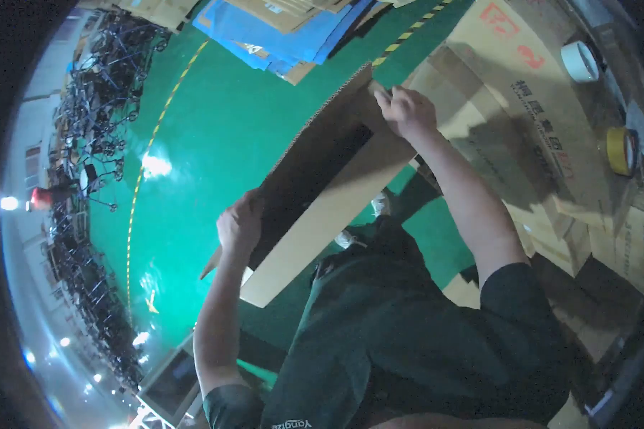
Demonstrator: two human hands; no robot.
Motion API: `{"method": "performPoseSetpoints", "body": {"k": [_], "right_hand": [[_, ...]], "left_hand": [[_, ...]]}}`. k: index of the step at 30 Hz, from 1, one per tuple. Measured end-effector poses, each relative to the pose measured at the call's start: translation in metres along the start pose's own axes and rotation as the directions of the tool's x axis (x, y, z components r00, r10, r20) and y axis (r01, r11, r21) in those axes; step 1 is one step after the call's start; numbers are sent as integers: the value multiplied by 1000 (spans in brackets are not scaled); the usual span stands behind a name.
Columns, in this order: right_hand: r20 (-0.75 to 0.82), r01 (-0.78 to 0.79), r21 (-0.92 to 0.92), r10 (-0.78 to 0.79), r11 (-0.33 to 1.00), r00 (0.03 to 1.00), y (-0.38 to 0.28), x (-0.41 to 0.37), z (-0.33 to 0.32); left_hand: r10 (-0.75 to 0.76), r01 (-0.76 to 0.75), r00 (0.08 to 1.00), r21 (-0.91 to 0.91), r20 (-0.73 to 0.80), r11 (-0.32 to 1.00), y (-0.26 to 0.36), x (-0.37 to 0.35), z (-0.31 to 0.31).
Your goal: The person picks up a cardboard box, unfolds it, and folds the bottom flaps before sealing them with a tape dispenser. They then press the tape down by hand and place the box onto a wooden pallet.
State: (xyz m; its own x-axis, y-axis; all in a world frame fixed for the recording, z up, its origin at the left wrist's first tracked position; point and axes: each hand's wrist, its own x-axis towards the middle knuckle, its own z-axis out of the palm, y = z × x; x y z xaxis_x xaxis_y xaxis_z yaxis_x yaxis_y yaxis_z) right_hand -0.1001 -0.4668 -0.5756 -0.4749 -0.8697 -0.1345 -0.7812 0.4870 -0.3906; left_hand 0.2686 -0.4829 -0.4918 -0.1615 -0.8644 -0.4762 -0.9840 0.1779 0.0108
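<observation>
A long, narrow cardboard box (315,229) is held up in front of my body, slanting from lower left to upper right. Its far flap stands raised, and the inside looks dark. My left hand (240,223) is closed around the flap's edge near the lower-left end. At the upper-right end, my right hand (406,113) grips the cardboard by a corner, fingers curled. The fingertips of both hands are partly hidden behind the cardboard.
Flattened cartons (479,93) with printed lettering lie to the right, with a white tape roll (579,61) and a yellow tape roll (621,151) on them. Blue sheets and cardboard (265,32) are stacked ahead. Dark metal frames (107,93) line the left, beyond a striped floor line.
</observation>
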Motion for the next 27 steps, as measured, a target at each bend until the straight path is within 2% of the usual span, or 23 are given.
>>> {"method": "performPoseSetpoints", "body": {"k": [2,5,8,10,12,14,17,20,21,23,27], "right_hand": [[139,-73,67,63,995,988,-9,3,-9],[197,-171,130,143,977,970,1,3,-15],[137,-170,177,146,970,980,12,2,-10],[161,-158,161,132,974,978,8,3,-16],[179,-149,136,124,979,976,9,6,-16],[215,-102,49,89,994,973,13,4,-11],[293,-62,-40,71,997,953,-4,6,-25],[271,-109,95,79,990,959,7,16,-6],[282,-137,92,106,986,953,10,14,-7],[293,-197,102,160,975,943,11,12,-5],[298,-171,65,145,983,943,7,3,-16]], "left_hand": [[56,-59,997,-53,-45,997,2,-17,5],[182,-190,978,-80,-99,979,16,-37,10],[225,-230,966,-25,-129,973,22,-44,16],[169,-174,979,-31,-112,984,22,-43,19],[136,-140,990,-95,-46,986,13,-31,22],[140,-67,973,-361,182,930,-6,-18,33],[292,-165,911,-393,291,905,4,2,6],[270,-218,943,-253,194,943,21,2,8],[258,-212,950,-245,176,946,25,-6,18],[188,-175,981,-207,43,963,29,-22,32],[204,-218,974,-166,-96,962,31,-30,42]]}}
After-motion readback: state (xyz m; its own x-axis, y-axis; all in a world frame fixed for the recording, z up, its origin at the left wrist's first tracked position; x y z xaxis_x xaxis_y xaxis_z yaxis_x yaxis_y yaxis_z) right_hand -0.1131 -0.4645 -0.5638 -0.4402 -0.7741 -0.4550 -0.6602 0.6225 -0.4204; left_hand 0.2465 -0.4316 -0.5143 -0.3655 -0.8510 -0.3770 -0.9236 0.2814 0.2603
